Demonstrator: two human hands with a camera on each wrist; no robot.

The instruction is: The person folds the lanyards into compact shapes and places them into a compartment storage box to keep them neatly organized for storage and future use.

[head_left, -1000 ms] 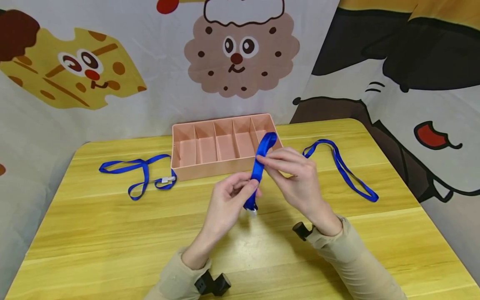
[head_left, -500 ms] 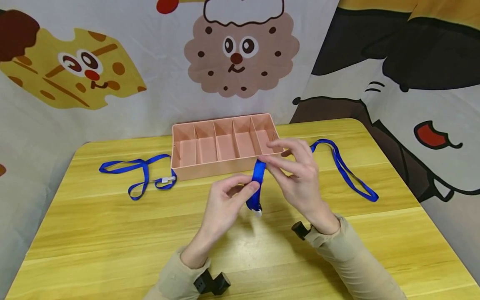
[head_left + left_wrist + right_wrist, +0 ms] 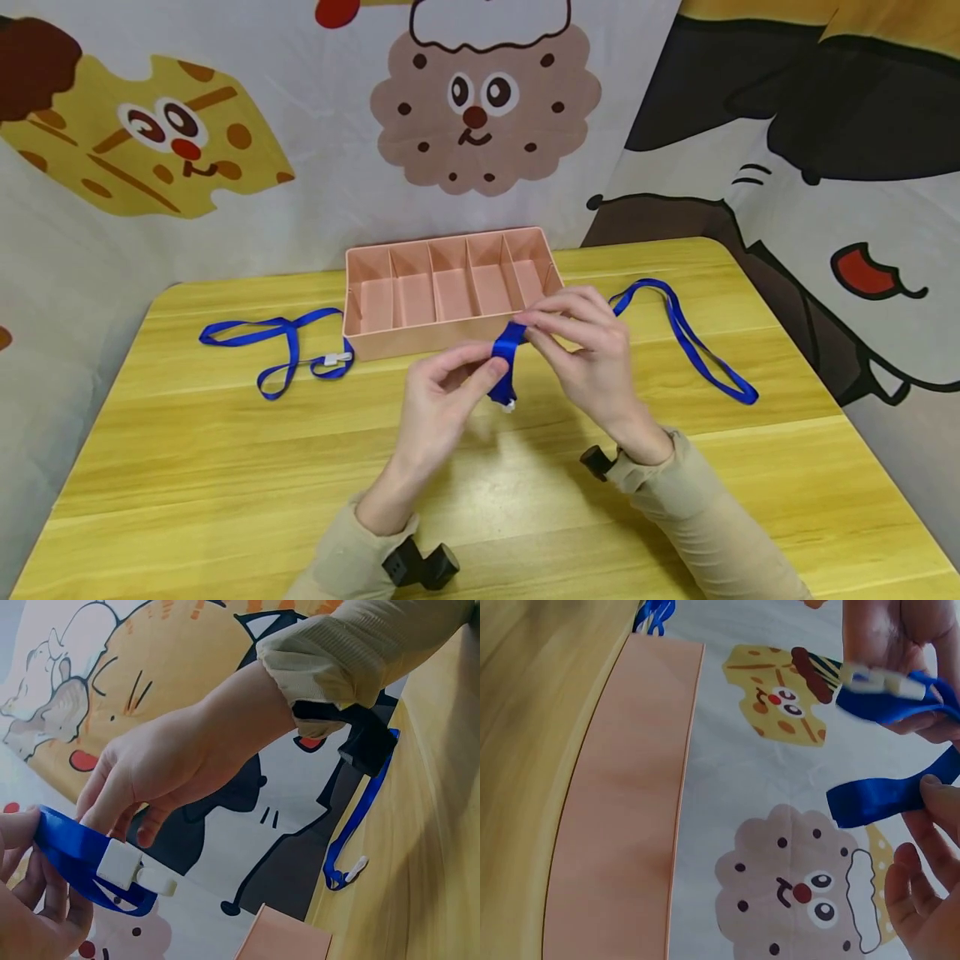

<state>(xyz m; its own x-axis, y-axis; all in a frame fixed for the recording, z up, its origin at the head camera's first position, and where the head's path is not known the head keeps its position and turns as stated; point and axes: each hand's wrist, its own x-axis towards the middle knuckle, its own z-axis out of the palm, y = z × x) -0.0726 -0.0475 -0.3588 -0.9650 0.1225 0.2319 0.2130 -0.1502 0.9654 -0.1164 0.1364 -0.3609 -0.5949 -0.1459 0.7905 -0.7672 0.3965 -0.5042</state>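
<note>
A folded blue lanyard [image 3: 507,354] is held in the air in front of the box, between both hands. My left hand [image 3: 444,404] pinches its layers between thumb and fingers. My right hand [image 3: 588,358] pinches the strap's upper part with thumb and fingertips. Its white plastic buckle [image 3: 120,864] sticks out past the left hand's fingers in the left wrist view. In the right wrist view a flat band of the strap [image 3: 874,801] extends beyond the right thumb. A second blue lanyard [image 3: 288,333] lies loosely looped at left, and a third [image 3: 678,333] lies at right.
A pink box [image 3: 420,342] with several compartments stands at the table's back, just beyond the hands. The wooden table [image 3: 225,492] reaches to a cartoon-printed cloth [image 3: 300,233] behind and at the sides. Both wrists carry black cameras.
The lanyard's tall upper loop has been folded down into a shorter bundle. My right fingers, spread half a second ago, have closed in on the strap; my left hand has shifted slightly left and up.
</note>
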